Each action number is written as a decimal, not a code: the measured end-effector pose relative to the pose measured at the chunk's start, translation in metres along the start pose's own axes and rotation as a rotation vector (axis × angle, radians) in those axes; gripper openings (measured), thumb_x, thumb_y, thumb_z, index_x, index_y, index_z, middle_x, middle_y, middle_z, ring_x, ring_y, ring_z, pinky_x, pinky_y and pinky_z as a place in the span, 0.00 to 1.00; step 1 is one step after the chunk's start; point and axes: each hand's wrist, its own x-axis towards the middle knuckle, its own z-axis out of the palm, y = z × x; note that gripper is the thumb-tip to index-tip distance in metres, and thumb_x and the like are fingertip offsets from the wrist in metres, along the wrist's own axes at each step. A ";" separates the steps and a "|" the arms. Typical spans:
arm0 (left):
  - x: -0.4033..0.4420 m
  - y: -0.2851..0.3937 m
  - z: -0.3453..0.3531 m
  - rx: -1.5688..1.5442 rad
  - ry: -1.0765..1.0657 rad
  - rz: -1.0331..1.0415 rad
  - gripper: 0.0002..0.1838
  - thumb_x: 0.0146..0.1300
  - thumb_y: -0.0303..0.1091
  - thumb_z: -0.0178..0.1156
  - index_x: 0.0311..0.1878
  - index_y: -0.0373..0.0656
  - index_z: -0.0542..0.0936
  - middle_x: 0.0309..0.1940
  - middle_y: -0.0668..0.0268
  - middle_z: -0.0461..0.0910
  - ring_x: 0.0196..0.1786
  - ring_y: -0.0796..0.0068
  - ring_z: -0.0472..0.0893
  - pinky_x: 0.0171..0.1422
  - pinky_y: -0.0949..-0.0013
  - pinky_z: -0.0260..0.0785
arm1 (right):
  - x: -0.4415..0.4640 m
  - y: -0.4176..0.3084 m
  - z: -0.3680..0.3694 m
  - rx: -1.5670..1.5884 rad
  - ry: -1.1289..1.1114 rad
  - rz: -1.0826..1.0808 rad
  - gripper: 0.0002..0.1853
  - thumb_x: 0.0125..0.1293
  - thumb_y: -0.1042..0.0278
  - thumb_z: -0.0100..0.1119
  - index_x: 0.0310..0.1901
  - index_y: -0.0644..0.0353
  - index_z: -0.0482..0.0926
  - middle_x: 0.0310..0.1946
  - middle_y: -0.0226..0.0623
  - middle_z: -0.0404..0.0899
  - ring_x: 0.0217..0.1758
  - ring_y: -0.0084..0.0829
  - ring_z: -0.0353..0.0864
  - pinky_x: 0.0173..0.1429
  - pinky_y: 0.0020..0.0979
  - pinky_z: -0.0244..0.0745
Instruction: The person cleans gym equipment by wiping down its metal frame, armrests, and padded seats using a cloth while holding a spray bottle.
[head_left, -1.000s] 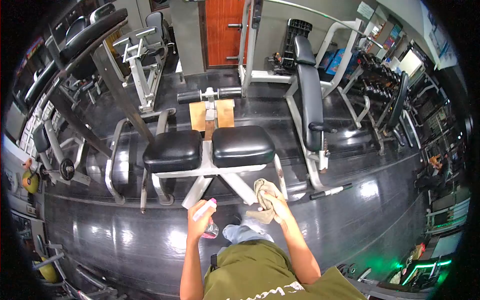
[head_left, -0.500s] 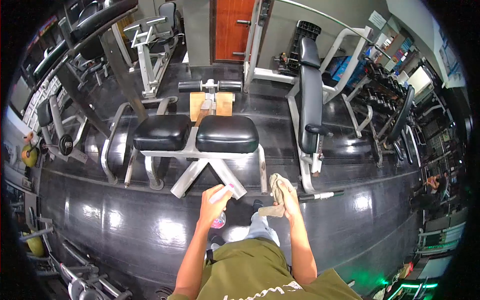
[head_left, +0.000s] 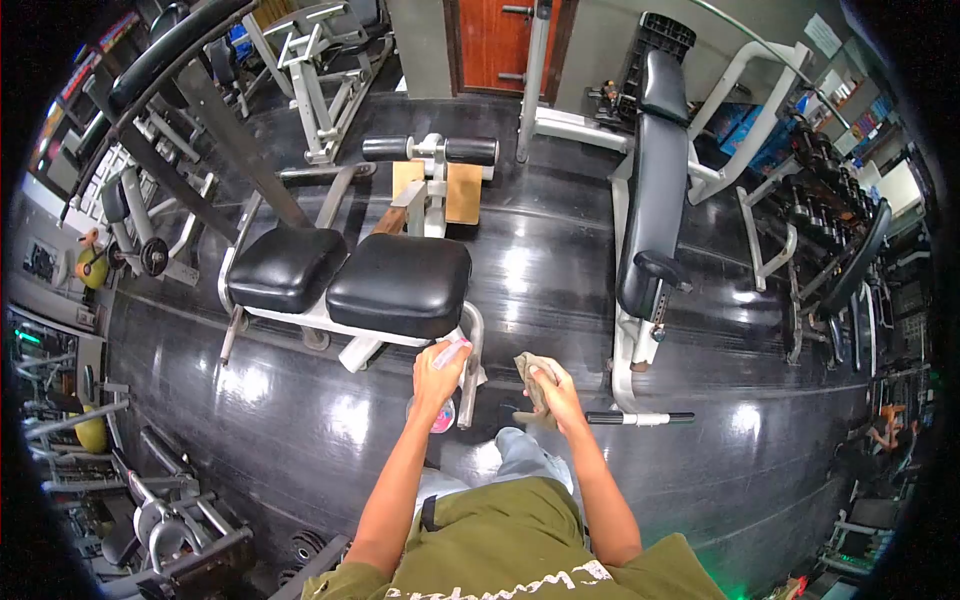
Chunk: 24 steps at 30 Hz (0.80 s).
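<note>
My left hand (head_left: 436, 382) is wrapped around a spray bottle (head_left: 442, 416) with pink at its head and in its lower part; my fingers cover its neck. Just beyond that hand is the near edge of a black padded seat (head_left: 402, 286), with a second black pad (head_left: 288, 268) to its left on the same metal frame. A crumpled beige cloth (head_left: 531, 382) is gripped in my right hand (head_left: 561, 396), above the floor between the seat and the incline bench. A gap separates the two hands.
An incline bench (head_left: 655, 190) stands to the right, its foot bar (head_left: 640, 418) reaching toward my right hand. Roller pads (head_left: 470, 150) sit behind the seats. Dumbbell racks (head_left: 815, 200) line the far right; weight machines (head_left: 175, 510) stand at lower left.
My view has shifted and turned, so the seats appear farther left and closer to my left hand. Both hands keep their hold; the cloth hangs more bunched than before.
</note>
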 end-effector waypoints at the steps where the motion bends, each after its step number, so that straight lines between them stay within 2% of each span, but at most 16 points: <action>1: 0.001 0.003 0.003 0.048 0.022 0.007 0.22 0.61 0.49 0.62 0.24 0.38 0.81 0.17 0.63 0.77 0.18 0.71 0.76 0.26 0.64 0.68 | 0.004 0.002 -0.003 0.002 -0.006 0.008 0.16 0.72 0.60 0.58 0.57 0.53 0.77 0.39 0.30 0.82 0.31 0.23 0.81 0.24 0.28 0.75; 2: 0.002 0.006 0.006 0.141 0.048 0.002 0.22 0.61 0.50 0.62 0.24 0.37 0.81 0.18 0.55 0.79 0.23 0.60 0.79 0.34 0.58 0.70 | 0.008 0.004 -0.006 -0.008 -0.050 -0.015 0.16 0.72 0.58 0.59 0.57 0.52 0.77 0.40 0.29 0.81 0.33 0.23 0.81 0.25 0.27 0.73; 3: 0.002 0.007 0.008 0.142 0.050 -0.005 0.22 0.61 0.50 0.62 0.24 0.37 0.81 0.18 0.55 0.79 0.23 0.60 0.79 0.34 0.58 0.70 | 0.011 0.003 -0.008 -0.019 -0.092 -0.041 0.16 0.72 0.55 0.59 0.56 0.51 0.77 0.40 0.28 0.80 0.34 0.23 0.81 0.25 0.27 0.72; 5: 0.005 0.011 0.008 0.170 0.020 -0.110 0.22 0.60 0.52 0.62 0.31 0.38 0.85 0.29 0.46 0.82 0.39 0.42 0.83 0.44 0.50 0.72 | 0.014 0.000 -0.009 -0.023 -0.096 0.001 0.16 0.72 0.56 0.59 0.56 0.51 0.77 0.40 0.28 0.80 0.35 0.23 0.81 0.25 0.26 0.72; 9: 0.003 0.016 0.006 0.138 0.043 -0.082 0.21 0.60 0.50 0.62 0.29 0.38 0.85 0.29 0.45 0.82 0.38 0.41 0.82 0.43 0.48 0.70 | 0.024 0.001 -0.008 -0.028 -0.116 0.045 0.15 0.72 0.57 0.58 0.56 0.51 0.77 0.40 0.27 0.81 0.35 0.23 0.82 0.25 0.26 0.73; 12: -0.002 0.024 -0.003 0.121 0.037 -0.076 0.20 0.60 0.47 0.63 0.28 0.36 0.82 0.26 0.47 0.81 0.34 0.42 0.82 0.39 0.51 0.70 | 0.032 0.000 -0.001 -0.028 -0.100 0.032 0.14 0.71 0.60 0.60 0.55 0.54 0.79 0.37 0.31 0.83 0.31 0.22 0.82 0.26 0.28 0.75; 13: -0.003 0.026 -0.006 0.112 0.010 -0.050 0.19 0.60 0.46 0.63 0.28 0.36 0.81 0.25 0.48 0.80 0.34 0.42 0.81 0.39 0.53 0.70 | 0.037 -0.001 0.004 -0.129 -0.074 -0.042 0.14 0.70 0.61 0.61 0.54 0.55 0.80 0.37 0.32 0.83 0.32 0.25 0.83 0.31 0.30 0.77; 14: -0.005 0.023 -0.008 0.106 0.044 0.053 0.16 0.60 0.41 0.64 0.27 0.36 0.80 0.19 0.54 0.79 0.24 0.55 0.82 0.31 0.60 0.70 | 0.041 -0.002 0.009 -0.230 -0.047 -0.116 0.14 0.69 0.62 0.62 0.53 0.55 0.80 0.38 0.34 0.84 0.34 0.27 0.84 0.35 0.32 0.78; 15: -0.005 0.028 -0.015 0.110 0.045 0.048 0.16 0.60 0.41 0.64 0.27 0.36 0.80 0.19 0.54 0.79 0.24 0.55 0.82 0.31 0.60 0.70 | 0.050 -0.003 0.015 -0.228 -0.052 -0.112 0.14 0.69 0.62 0.62 0.53 0.55 0.80 0.38 0.34 0.84 0.34 0.27 0.84 0.35 0.32 0.78; 17: -0.008 0.050 -0.036 -0.093 -0.081 -0.125 0.15 0.62 0.40 0.65 0.27 0.38 0.81 0.19 0.67 0.79 0.18 0.81 0.75 0.21 0.71 0.63 | 0.073 -0.006 0.029 -0.564 -0.001 -0.667 0.15 0.66 0.62 0.64 0.53 0.52 0.82 0.40 0.36 0.83 0.41 0.38 0.85 0.45 0.38 0.78; 18: -0.006 0.055 -0.044 -0.114 -0.092 -0.094 0.12 0.63 0.37 0.65 0.29 0.39 0.81 0.21 0.69 0.80 0.17 0.84 0.74 0.20 0.74 0.63 | 0.080 -0.013 0.039 -0.560 -0.007 -0.662 0.15 0.66 0.62 0.64 0.53 0.52 0.82 0.40 0.36 0.83 0.41 0.38 0.85 0.45 0.38 0.78; 20: 0.002 0.057 -0.053 -0.167 -0.099 -0.039 0.10 0.63 0.33 0.64 0.30 0.37 0.81 0.23 0.67 0.81 0.17 0.83 0.74 0.20 0.75 0.63 | 0.092 -0.031 0.059 -0.703 -0.042 -0.591 0.15 0.63 0.60 0.65 0.51 0.47 0.84 0.44 0.38 0.81 0.48 0.45 0.83 0.49 0.43 0.78; 24: 0.027 0.062 -0.067 -0.193 -0.126 0.009 0.09 0.62 0.33 0.64 0.31 0.36 0.81 0.23 0.67 0.81 0.16 0.83 0.73 0.21 0.75 0.63 | 0.103 -0.032 0.074 -0.915 -0.036 -0.546 0.15 0.61 0.58 0.65 0.50 0.46 0.85 0.45 0.38 0.78 0.46 0.46 0.84 0.49 0.45 0.80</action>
